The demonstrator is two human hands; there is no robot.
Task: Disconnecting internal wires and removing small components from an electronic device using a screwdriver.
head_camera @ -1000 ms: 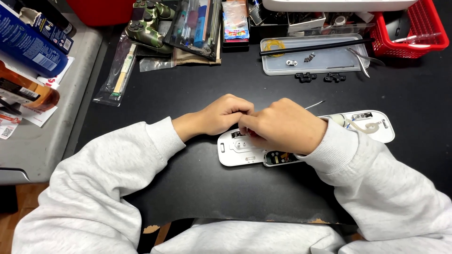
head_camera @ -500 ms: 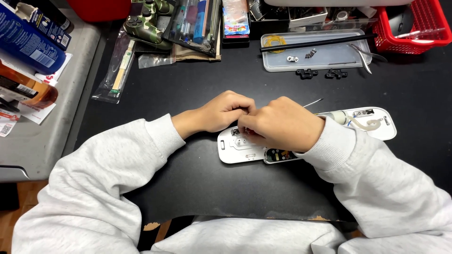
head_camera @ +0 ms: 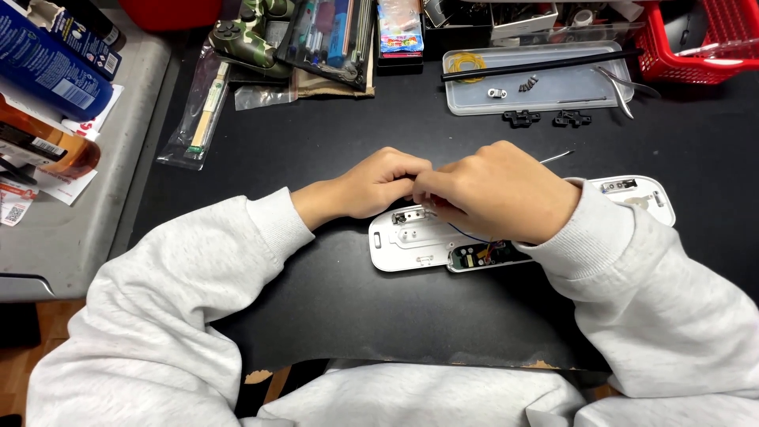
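— Both hands have their fingers curled in tight, meeting knuckle to knuckle over the white device shell (head_camera: pixel 411 241). The right hand (head_camera: pixel 494 194) has its grip pressed together on a thin tool whose metal tip (head_camera: pixel 556 156) sticks out at its two o'clock; the left hand (head_camera: pixel 375 183) is bunched at its nine o'clock, fingertips touching the right's.

— What is the left one pinching?

— I cannot tell; the fingertips are hidden between the two fists.

— And the shell itself?

— Flat on the black tabletop (head_camera: pixel 332 308), at the middle, open side up. A small circuit board with coloured wires (head_camera: pixel 482 255) shows at the right hand's six o'clock, and a second white piece (head_camera: pixel 636 194) lies at three o'clock, partly under the grey sleeve (head_camera: pixel 648 292).

— Anything else around?

— At twelve o'clock, well apart, a clear tray (head_camera: pixel 545 91) holding small screws, with a black rod (head_camera: pixel 545 65) lying across it, two black clips (head_camera: pixel 545 119) just below it and pliers (head_camera: pixel 621 83) at its right end. A camouflage game controller (head_camera: pixel 245 35) sits at eleven o'clock, a red basket (head_camera: pixel 700 47) at one.
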